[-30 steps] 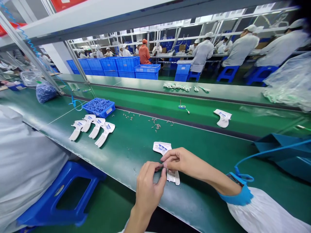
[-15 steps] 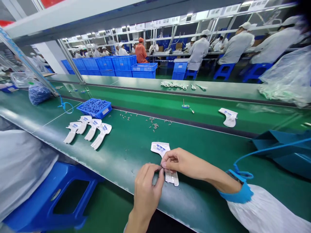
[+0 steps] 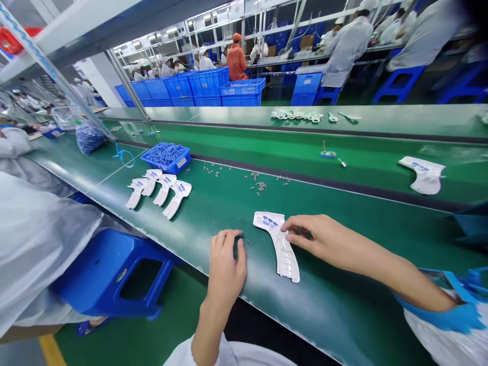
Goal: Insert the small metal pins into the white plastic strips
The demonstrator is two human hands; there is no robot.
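Note:
A white gun-shaped plastic shell half (image 3: 285, 256) lies on the green bench, its inside facing up, with blue pieces in its wide end. My right hand (image 3: 316, 236) reaches over it from the right; its thumb and finger come close together at the shell's neck, and whatever is between them is too small to make out. Left of the shell, my left hand (image 3: 227, 262) rests over the bench, thumb and fingers apart, holding nothing. Tiny metal pieces (image 3: 249, 242) lie just beside its fingertips.
More shell halves (image 3: 177, 198) lie at the left, before a blue tray (image 3: 165, 157) of small blue parts. Small metal parts (image 3: 259, 185) are scattered mid-bench. Another shell half (image 3: 423, 175) and a small wired part (image 3: 328, 154) lie on the green strip behind. A co-worker's sleeve (image 3: 41, 244) is at left.
My hands, together over the shell earlier, have come apart. The left moved off the shell and opened; the right shifted to the shell's neck. The view has turned somewhat.

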